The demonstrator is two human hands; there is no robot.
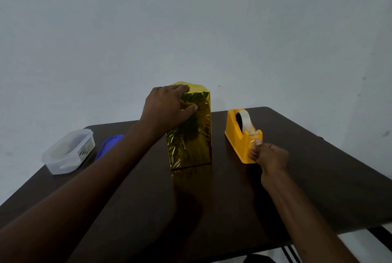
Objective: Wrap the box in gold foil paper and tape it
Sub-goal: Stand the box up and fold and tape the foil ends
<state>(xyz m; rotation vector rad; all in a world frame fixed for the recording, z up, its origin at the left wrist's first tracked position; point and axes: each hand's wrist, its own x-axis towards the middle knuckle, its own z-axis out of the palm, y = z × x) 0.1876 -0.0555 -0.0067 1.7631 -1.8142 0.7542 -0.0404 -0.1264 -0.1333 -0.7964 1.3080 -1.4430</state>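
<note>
A tall box wrapped in gold foil paper stands upright on the dark table, near its middle. My left hand grips the box's upper part, fingers over the top and thumb on the front face. To the right stands a yellow tape dispenser with a roll of clear tape. My right hand pinches the clear tape end at the dispenser's cutter, at its near end.
A clear plastic container with small items sits at the table's left edge, and a blue lid lies beside it. A plain wall rises behind the table. The table's right edge runs diagonally past the dispenser.
</note>
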